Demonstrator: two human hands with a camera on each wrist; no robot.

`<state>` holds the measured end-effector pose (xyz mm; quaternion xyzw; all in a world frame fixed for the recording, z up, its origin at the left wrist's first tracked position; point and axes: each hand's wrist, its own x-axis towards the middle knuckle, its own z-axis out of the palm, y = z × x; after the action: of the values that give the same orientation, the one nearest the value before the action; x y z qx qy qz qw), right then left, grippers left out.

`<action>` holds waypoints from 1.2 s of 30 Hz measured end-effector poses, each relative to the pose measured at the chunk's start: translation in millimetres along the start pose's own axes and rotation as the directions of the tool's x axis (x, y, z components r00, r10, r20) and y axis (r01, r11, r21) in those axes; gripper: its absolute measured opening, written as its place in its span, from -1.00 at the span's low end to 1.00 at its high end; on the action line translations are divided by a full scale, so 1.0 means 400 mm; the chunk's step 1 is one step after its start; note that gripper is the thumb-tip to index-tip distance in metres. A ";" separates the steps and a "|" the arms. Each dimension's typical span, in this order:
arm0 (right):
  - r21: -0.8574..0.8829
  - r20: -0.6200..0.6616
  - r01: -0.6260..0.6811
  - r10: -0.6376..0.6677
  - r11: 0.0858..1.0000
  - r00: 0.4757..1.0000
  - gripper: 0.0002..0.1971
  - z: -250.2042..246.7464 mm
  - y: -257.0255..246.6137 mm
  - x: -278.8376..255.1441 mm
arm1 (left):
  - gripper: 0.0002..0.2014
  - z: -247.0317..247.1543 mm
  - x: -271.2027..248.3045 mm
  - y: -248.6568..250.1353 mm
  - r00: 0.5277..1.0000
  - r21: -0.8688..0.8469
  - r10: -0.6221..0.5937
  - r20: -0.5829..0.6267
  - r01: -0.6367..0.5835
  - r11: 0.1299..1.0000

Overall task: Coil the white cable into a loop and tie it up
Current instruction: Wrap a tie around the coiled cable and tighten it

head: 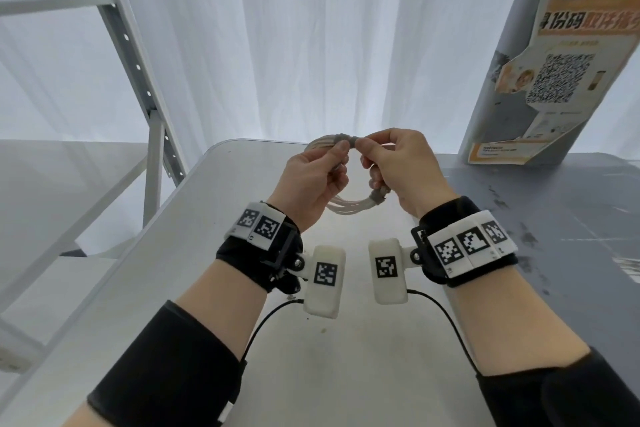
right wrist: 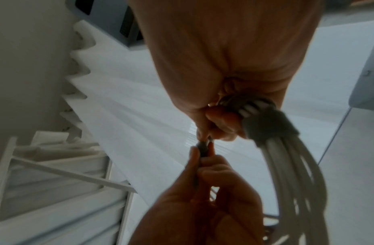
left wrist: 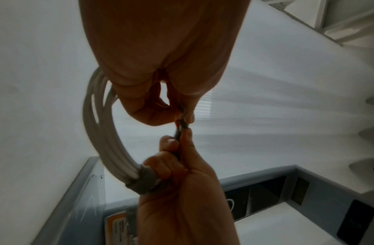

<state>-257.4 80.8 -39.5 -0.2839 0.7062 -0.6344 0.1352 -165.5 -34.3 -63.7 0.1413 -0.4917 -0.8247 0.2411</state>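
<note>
Above the pale surface [head: 221, 253], two hands held the coiled white cable [head: 346, 206] aloft before a white curtain [head: 311, 38].

Left hand [head: 311, 184] and right hand [head: 403, 170] each closed thumb and forefinger on the grey tie [head: 344, 140] wrapped at the loop's top; the right hand's lower fingers also curled round the coil by a second grey tie [head: 379, 196].

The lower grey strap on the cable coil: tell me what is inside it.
The lower grey strap wraps several strands of the white cable, which fan out of it side by side. How many strands run through it, and how it fastens, is covered by the strap and the right hand.
</note>
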 end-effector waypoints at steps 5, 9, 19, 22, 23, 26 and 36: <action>0.086 0.027 -0.029 0.027 0.996 0.999 -0.85 -0.005 0.002 0.000 | -0.88 0.006 -0.005 -0.015 0.998 0.058 0.055 0.005 -0.055 0.997; 0.183 0.075 -0.074 0.061 0.980 0.995 -0.86 0.009 0.003 -0.001 | -0.88 0.002 -0.009 -0.019 1.000 -0.030 -0.008 0.030 0.009 0.999; 0.277 0.166 -0.133 0.089 0.952 0.982 -0.85 0.018 0.011 -0.006 | -0.84 -0.003 -0.019 -0.025 1.000 -0.160 0.025 -0.001 -0.025 0.987; 0.275 0.183 -0.124 0.075 0.953 0.980 -0.84 0.019 0.013 -0.007 | -0.77 -0.007 -0.016 -0.025 0.998 -0.140 0.011 -0.066 -0.020 0.990; 0.271 0.182 -0.113 0.064 0.956 0.981 -0.84 0.020 0.011 -0.008 | -0.73 -0.008 -0.016 -0.026 0.996 -0.120 0.002 -0.087 -0.013 0.993; 0.240 0.172 -0.077 0.036 0.968 0.985 -0.84 0.023 0.008 -0.012 | -0.65 -0.012 -0.020 -0.027 0.987 -0.043 -0.051 -0.152 0.045 0.998; 0.252 0.169 -0.087 0.045 0.964 0.985 -0.85 0.016 0.008 -0.012 | -0.63 -0.011 -0.019 -0.021 0.967 0.087 -0.174 -0.186 0.192 0.977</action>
<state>-250.7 78.4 -44.2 -0.2906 0.6134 -0.6909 0.2488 -159.2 -30.3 -73.2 0.2715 -0.4955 -0.8007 0.1990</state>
